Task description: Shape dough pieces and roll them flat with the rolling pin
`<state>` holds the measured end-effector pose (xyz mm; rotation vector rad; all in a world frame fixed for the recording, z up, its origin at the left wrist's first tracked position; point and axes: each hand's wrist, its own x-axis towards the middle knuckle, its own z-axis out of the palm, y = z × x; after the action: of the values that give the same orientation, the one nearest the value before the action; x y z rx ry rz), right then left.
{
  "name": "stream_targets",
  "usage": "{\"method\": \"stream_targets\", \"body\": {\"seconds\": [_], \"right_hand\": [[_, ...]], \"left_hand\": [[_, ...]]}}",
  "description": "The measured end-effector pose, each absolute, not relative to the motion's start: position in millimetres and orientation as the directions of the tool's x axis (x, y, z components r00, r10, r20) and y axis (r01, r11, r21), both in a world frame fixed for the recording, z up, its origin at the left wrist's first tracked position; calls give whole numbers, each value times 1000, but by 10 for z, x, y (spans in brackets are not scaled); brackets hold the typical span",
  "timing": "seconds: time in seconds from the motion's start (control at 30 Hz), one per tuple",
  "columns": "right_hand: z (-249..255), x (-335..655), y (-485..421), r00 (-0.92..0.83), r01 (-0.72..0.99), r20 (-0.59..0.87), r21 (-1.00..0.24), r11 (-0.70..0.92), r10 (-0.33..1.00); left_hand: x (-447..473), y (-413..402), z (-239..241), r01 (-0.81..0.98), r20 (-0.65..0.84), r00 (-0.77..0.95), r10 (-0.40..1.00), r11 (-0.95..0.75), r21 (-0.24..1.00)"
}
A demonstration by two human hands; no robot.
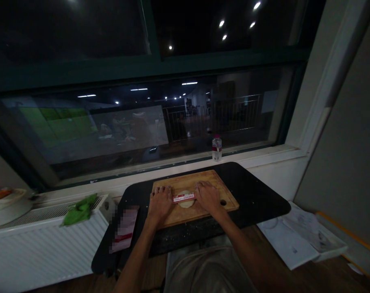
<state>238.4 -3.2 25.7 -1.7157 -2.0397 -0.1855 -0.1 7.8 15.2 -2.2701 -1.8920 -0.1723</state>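
Note:
A flat, pale round of dough [186,204] lies on the wooden cutting board [203,178]. Across it runs a slim red-and-white rod [184,197], used like a rolling pin, with its middle over the dough. My left hand [161,200] covers the rod's left end, fingers curled over it and pointing away from me. Over the right end rests my right hand [207,195], its fingers bent around the rod. Both ends of the rod are hidden under my hands.
The board sits on a black table [258,199] sprinkled with pale crumbs. A pink-and-white packet [126,228] lies at the table's left. Behind, a bottle [216,148] stands on the windowsill. A green cloth [80,210] drapes over the radiator [47,248]. Papers [290,236] lie at right.

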Motion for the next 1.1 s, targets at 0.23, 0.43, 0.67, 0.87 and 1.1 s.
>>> {"method": "stream_targets", "body": {"seconds": [0.23,0.43,0.67,0.87,1.1], "right_hand": [[173,2385,-110,-101,953,459,-210,219,882],[154,2556,-108,-370,858,496,-142,494,785],[66,2711,102,-421,820,379,-228,524,824],[108,2546,154,-159,886,277,-384,261,948],[41,2557,179,-123,878,296,-412,243,947]], "left_hand": [[-10,17,124,985,221,175,960,-172,-32],[1,126,117,976,291,207,934,-216,0],[-72,224,124,864,645,62,762,-365,347],[-185,102,126,578,567,9,824,-467,669],[-109,-16,79,382,279,427,860,-452,807]]}}
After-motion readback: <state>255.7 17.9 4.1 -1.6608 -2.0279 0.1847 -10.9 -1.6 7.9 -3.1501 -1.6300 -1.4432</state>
